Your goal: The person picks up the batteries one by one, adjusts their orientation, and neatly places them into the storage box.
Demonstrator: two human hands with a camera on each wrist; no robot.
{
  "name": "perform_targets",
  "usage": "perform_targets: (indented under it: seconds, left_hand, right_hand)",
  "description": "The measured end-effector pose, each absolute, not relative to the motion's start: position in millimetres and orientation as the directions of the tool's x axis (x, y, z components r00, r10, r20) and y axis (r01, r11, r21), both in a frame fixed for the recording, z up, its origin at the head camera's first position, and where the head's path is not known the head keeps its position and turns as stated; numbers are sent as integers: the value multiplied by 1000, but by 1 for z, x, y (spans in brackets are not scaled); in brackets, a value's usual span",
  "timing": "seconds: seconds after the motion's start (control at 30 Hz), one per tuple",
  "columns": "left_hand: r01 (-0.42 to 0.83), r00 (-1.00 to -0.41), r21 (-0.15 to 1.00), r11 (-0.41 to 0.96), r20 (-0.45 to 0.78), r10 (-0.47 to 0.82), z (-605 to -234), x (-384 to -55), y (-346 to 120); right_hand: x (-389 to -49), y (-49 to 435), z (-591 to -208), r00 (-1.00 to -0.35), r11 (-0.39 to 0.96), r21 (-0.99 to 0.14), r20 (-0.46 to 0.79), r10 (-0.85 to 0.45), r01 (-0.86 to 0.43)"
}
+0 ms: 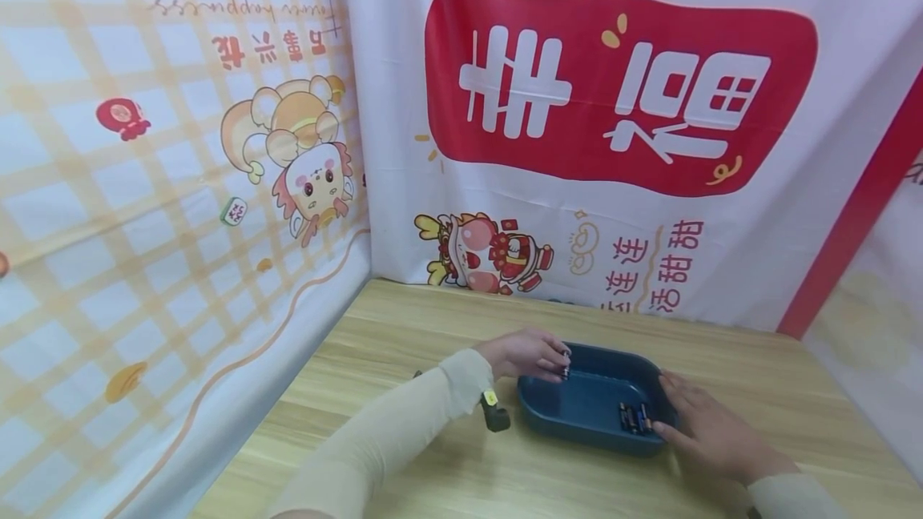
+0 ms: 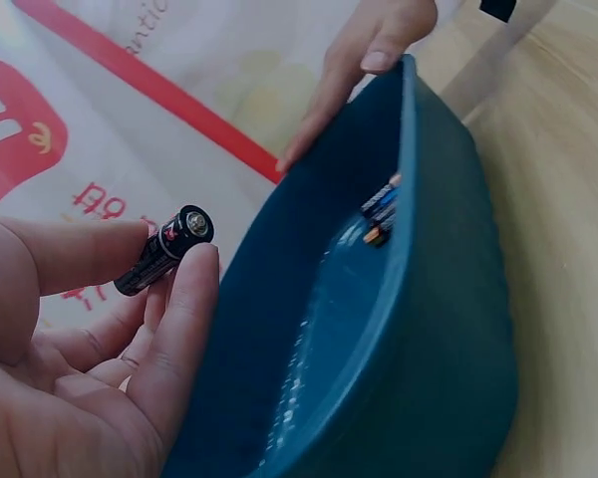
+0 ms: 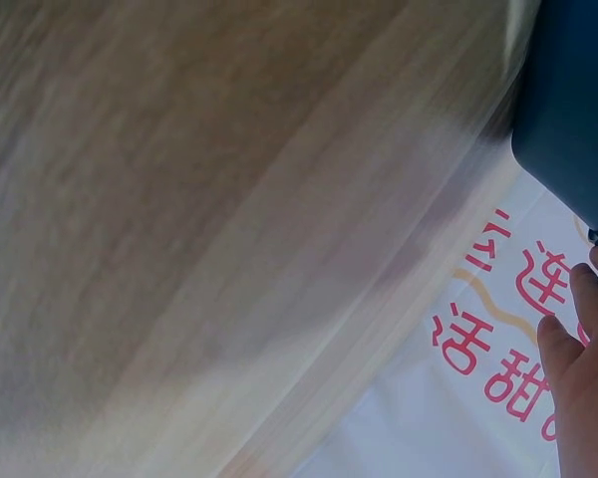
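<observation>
Black, the battery (image 2: 159, 257) I pinch in my left hand (image 1: 528, 354) near one end of the tray (image 1: 586, 400) could drop outside if my grip slips, while my right hand (image 1: 714, 427) rests outstretched at the other.

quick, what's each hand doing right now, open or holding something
Left hand: pinching a battery.
Right hand: open, touching the blue bin.

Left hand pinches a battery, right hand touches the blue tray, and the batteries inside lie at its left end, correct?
Not quite: in the head view, the batteries inside lie at the right end of the blue tray, near the right hand. The rest holds.
</observation>
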State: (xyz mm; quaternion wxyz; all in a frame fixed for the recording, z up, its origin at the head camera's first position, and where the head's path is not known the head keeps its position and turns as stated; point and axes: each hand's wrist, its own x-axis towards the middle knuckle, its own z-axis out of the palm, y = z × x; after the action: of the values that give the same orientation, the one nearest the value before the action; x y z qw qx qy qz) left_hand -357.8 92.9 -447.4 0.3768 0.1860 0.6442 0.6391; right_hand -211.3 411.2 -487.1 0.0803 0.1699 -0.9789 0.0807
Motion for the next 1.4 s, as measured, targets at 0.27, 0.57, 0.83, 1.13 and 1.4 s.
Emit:
perform_targets:
  seconds: [0.27, 0.57, 0.83, 1.13, 1.4]
  left_hand:
    - [-247, -625, 960, 135, -264, 734, -455, -347, 123]
    - [-291, -639, 947, 137, -299, 709, -464, -342, 147]
    - [-317, -643, 934, 166, -340, 686, -472, -343, 160]
    - [-315, -661, 927, 202, -367, 654, -485, -341, 185]
    - [-259, -697, 920, 293, -388, 603, -486, -331, 191]
  right_hand:
    - [-213, 414, -493, -918, 922, -134, 223, -329, -363]
    - [-215, 415, -494, -911, 917, -133, 231, -341, -377]
    - [-214, 414, -492, -912, 916, -139, 228, -340, -376]
    - [-215, 416, -493, -912, 917, -140, 234, -337, -374]
    - [-215, 416, -495, -907, 916, -136, 253, -336, -377]
